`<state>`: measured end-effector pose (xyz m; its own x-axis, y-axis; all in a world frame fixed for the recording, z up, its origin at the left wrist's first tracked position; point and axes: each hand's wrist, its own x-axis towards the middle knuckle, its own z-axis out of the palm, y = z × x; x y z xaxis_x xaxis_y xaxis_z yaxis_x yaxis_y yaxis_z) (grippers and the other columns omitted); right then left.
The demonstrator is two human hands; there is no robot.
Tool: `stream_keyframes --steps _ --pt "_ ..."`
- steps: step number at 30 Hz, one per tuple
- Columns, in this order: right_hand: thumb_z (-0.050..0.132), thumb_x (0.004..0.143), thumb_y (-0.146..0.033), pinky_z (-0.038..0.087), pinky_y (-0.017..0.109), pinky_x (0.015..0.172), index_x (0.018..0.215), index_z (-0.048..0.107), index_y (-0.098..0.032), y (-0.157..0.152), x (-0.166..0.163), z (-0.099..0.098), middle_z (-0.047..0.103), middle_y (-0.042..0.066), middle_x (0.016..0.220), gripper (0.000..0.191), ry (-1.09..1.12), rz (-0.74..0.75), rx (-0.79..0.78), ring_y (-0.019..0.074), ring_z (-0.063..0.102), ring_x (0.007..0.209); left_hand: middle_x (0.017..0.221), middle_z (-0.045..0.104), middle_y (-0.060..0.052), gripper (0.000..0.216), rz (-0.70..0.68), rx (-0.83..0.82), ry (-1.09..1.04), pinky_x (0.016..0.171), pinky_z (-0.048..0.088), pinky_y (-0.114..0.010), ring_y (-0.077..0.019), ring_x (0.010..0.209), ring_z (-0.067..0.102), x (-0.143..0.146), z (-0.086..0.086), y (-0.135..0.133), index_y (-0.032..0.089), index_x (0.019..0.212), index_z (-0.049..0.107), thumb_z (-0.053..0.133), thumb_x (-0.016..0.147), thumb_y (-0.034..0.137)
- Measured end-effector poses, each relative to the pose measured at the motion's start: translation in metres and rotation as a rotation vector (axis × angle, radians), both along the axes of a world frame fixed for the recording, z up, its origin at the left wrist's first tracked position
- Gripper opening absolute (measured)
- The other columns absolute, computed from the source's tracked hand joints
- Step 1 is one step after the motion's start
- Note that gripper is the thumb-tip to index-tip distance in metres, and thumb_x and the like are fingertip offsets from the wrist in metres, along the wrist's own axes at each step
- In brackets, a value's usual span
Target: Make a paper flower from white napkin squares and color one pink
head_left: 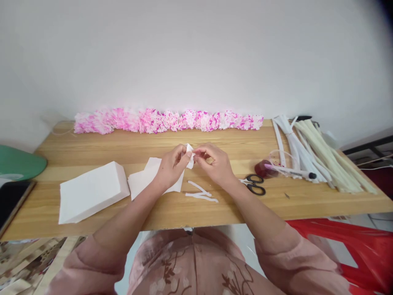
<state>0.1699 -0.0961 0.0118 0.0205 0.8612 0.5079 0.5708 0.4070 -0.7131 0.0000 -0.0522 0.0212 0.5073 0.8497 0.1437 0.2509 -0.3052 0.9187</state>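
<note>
Left grip (172, 164): pinching creased white paper (190, 164). Right grip (215, 163): curled at its 3 o'clock edge, hold unclear. Smooth rectangular block (90, 190), 8 o'clock.

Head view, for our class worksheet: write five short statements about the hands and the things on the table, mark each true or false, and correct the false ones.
1. The left hand holds a small white piece. True.
2. The right hand is holding the scissors. False: the right hand has its fingers at the small white piece, and the scissors lie on the table.
3. A ruffled pink-and-white row runs along the rear of the table. True.
4. The phone is at the right end of the table. False: the phone is at the left end.
5. The thick white block lies to the left of the loose white sheets. True.
</note>
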Motion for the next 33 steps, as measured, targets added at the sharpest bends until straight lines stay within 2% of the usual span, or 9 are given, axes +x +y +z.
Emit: stream_keyframes --steps 5,11,17,21,25,28,33 --pt "0.061 0.087 -0.022 0.051 0.029 0.066 0.093 0.068 -0.024 -0.001 0.003 0.003 0.069 0.002 0.089 0.010 -0.006 -0.028 -0.023 0.0148 0.062 0.074 0.077 0.061 0.000 0.026 -0.018 0.030 0.010 0.067 0.039 -0.026 -0.0150 0.072 0.054 -0.002 0.004 0.000 0.020 0.083 0.053 0.044 0.096 0.041" --pt "0.055 0.090 -0.020 0.049 0.029 0.068 0.097 0.068 -0.024 -0.002 0.006 0.005 0.070 0.003 0.092 0.015 -0.036 -0.013 -0.007 0.0156 0.063 0.078 0.076 0.063 0.001 0.019 0.031 0.058 0.072 0.062 0.036 -0.025 -0.0140 0.067 0.054 0.000 0.004 0.001 0.021 0.087 0.058 0.047 0.094 0.034" --pt "0.050 0.097 -0.031 0.048 0.032 0.074 0.099 0.068 -0.023 -0.004 0.006 0.010 0.071 0.004 0.090 0.021 -0.076 0.019 -0.008 0.0174 0.063 0.082 0.074 0.063 0.000 0.022 0.058 0.169 0.158 0.060 0.034 -0.024 -0.0137 0.064 0.052 0.001 0.005 -0.002 0.020 0.088 0.060 0.045 0.094 0.035" --pt "0.053 0.095 -0.037 0.048 0.032 0.073 0.096 0.068 -0.022 -0.005 0.006 0.010 0.071 0.006 0.087 0.021 -0.150 -0.011 0.023 0.0189 0.063 0.081 0.076 0.065 -0.001 0.024 0.032 0.255 0.205 0.061 0.034 -0.025 -0.0142 0.065 0.055 0.002 0.001 -0.001 0.020 0.089 0.062 0.043 0.095 0.033" --pt "0.053 0.094 -0.031 0.048 0.032 0.073 0.091 0.067 -0.023 -0.004 0.004 0.006 0.071 0.006 0.084 0.016 -0.186 -0.066 0.038 0.0190 0.063 0.081 0.076 0.066 -0.001 0.023 0.018 0.302 0.255 0.062 0.034 -0.025 -0.0148 0.065 0.056 0.003 -0.005 0.001 0.020 0.087 0.063 0.043 0.094 0.030" --pt "0.054 0.093 -0.028 0.047 0.029 0.069 0.087 0.067 -0.022 -0.003 0.003 0.005 0.070 0.004 0.082 0.015 -0.120 -0.072 0.009 0.0173 0.063 0.077 0.074 0.065 0.000 0.020 0.023 0.279 0.251 0.061 0.034 -0.025 -0.0142 0.063 0.054 0.003 -0.006 0.001 0.021 0.088 0.063 0.045 0.093 0.029" --pt "0.056 0.092 -0.031 0.046 0.026 0.062 0.086 0.068 -0.022 -0.003 0.001 0.004 0.069 0.002 0.080 0.017 0.046 -0.073 -0.130 0.0147 0.061 0.071 0.071 0.060 0.002 0.021 0.024 0.170 0.168 0.060 0.034 -0.024 -0.0132 0.063 0.052 0.003 0.000 0.000 0.020 0.088 0.060 0.045 0.093 0.033"
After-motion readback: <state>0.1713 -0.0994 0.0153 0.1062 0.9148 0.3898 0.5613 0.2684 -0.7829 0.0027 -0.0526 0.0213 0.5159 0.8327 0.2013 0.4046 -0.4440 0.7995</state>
